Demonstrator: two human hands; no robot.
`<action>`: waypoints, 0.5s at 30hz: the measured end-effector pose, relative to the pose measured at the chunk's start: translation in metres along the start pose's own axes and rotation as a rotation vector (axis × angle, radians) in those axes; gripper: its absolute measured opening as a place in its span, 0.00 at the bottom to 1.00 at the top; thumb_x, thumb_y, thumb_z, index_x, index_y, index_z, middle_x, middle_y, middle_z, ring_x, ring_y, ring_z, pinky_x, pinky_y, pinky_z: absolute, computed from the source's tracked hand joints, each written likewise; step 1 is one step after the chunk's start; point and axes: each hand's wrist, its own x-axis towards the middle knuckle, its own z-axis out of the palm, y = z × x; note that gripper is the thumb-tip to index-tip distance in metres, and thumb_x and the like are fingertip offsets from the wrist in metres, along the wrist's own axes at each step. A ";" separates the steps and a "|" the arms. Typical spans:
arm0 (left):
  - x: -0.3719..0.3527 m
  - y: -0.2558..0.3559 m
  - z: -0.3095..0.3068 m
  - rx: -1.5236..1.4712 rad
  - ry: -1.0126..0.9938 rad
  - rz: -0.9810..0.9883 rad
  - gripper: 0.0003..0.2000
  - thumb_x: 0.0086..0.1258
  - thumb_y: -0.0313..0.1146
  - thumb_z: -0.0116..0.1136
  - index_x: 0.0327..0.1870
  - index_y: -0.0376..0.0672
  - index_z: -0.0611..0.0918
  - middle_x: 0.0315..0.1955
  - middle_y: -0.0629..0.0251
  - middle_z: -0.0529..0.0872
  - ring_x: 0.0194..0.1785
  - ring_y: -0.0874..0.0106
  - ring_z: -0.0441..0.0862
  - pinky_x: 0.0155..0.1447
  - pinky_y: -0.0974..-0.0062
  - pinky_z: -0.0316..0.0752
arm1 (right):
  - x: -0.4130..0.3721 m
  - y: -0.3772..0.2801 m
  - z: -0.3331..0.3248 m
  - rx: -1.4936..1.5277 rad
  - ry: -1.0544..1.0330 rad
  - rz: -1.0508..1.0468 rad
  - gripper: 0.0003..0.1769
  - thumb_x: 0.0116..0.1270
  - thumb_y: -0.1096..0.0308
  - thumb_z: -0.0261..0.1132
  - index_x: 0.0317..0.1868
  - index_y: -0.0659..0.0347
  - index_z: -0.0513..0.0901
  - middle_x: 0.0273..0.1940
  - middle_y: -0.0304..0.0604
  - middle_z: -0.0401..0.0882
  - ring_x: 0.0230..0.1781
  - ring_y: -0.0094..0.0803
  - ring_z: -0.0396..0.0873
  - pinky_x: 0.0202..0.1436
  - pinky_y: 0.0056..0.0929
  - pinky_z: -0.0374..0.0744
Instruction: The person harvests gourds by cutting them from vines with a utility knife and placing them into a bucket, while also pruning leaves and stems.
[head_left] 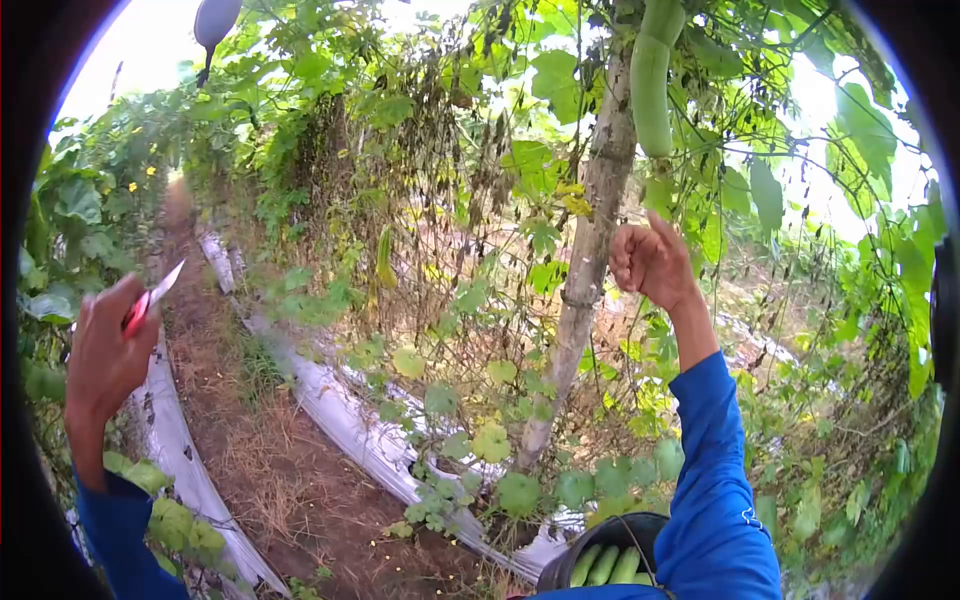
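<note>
My left hand [105, 350] is raised at the left, its fingers wrapped round the red handle of a small knife [160, 290]. The knife's short pale blade points up and to the right. On the other side, my right hand [655, 265] is lifted with its fingers curled in and the thumb pointing up. Nothing shows in it. Just above it hangs a long pale green gourd [652, 90], its lower end a short gap away from the thumb.
A dark bucket [555, 570] with several green gourds [605, 566] stands low, beside my right arm. A wooden post [590, 230] leans among climbing vines. Silvery plastic sheeting [340, 405] edges a dirt path [250, 430]. Another gourd [215, 22] hangs at the upper left.
</note>
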 end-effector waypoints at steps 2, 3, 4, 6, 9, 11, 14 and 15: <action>-0.026 -0.030 0.010 -0.075 -0.110 -0.110 0.10 0.65 0.31 0.55 0.28 0.35 0.70 0.21 0.50 0.70 0.26 0.56 0.68 0.33 0.59 0.62 | -0.022 0.022 0.010 -0.063 0.084 0.034 0.32 0.73 0.38 0.48 0.36 0.62 0.78 0.27 0.41 0.77 0.25 0.31 0.77 0.26 0.27 0.75; -0.043 -0.050 0.021 -0.106 -0.152 -0.097 0.09 0.64 0.30 0.55 0.28 0.36 0.71 0.20 0.51 0.70 0.25 0.56 0.68 0.33 0.59 0.63 | -0.034 0.039 0.015 -0.116 0.158 0.066 0.33 0.72 0.36 0.48 0.35 0.63 0.76 0.26 0.43 0.76 0.23 0.31 0.76 0.24 0.26 0.75; -0.061 -0.066 0.030 -0.137 -0.190 -0.087 0.08 0.64 0.29 0.56 0.28 0.36 0.72 0.20 0.51 0.70 0.24 0.57 0.69 0.33 0.59 0.64 | -0.045 0.056 0.015 -0.149 0.124 0.118 0.32 0.72 0.38 0.51 0.35 0.64 0.77 0.27 0.44 0.78 0.24 0.31 0.78 0.25 0.26 0.76; -0.100 -0.096 0.049 -0.159 -0.290 -0.126 0.08 0.62 0.31 0.57 0.27 0.36 0.74 0.19 0.47 0.75 0.21 0.53 0.71 0.29 0.59 0.67 | -0.068 0.091 0.004 -0.278 0.027 0.241 0.27 0.72 0.43 0.55 0.38 0.63 0.79 0.30 0.42 0.80 0.28 0.30 0.80 0.28 0.27 0.78; -0.188 -0.127 0.092 -0.307 -0.438 -0.484 0.09 0.66 0.35 0.58 0.31 0.38 0.77 0.22 0.46 0.77 0.24 0.52 0.75 0.31 0.60 0.70 | -0.088 0.150 0.014 -0.299 -0.012 0.504 0.21 0.71 0.49 0.60 0.41 0.62 0.81 0.34 0.39 0.81 0.33 0.28 0.81 0.34 0.28 0.80; -0.257 -0.126 0.114 -0.385 -0.419 -0.571 0.09 0.66 0.35 0.58 0.31 0.38 0.77 0.19 0.54 0.76 0.23 0.65 0.73 0.29 0.65 0.68 | -0.102 0.186 0.043 -0.131 0.207 0.732 0.16 0.70 0.54 0.64 0.43 0.61 0.81 0.36 0.38 0.82 0.35 0.28 0.82 0.37 0.29 0.81; -0.418 -0.142 0.194 -0.759 -0.538 -0.902 0.12 0.69 0.41 0.58 0.31 0.40 0.77 0.17 0.65 0.72 0.22 0.73 0.71 0.27 0.70 0.66 | -0.129 0.263 0.044 0.064 0.303 0.902 0.13 0.69 0.59 0.65 0.47 0.57 0.81 0.38 0.35 0.82 0.36 0.26 0.81 0.39 0.28 0.81; -0.494 -0.144 0.230 -0.524 -0.495 -0.745 0.15 0.70 0.46 0.57 0.31 0.44 0.77 0.18 0.70 0.74 0.22 0.77 0.72 0.26 0.74 0.65 | -0.135 0.282 0.052 0.097 0.324 0.941 0.13 0.70 0.59 0.65 0.48 0.57 0.80 0.38 0.35 0.82 0.37 0.26 0.81 0.39 0.28 0.81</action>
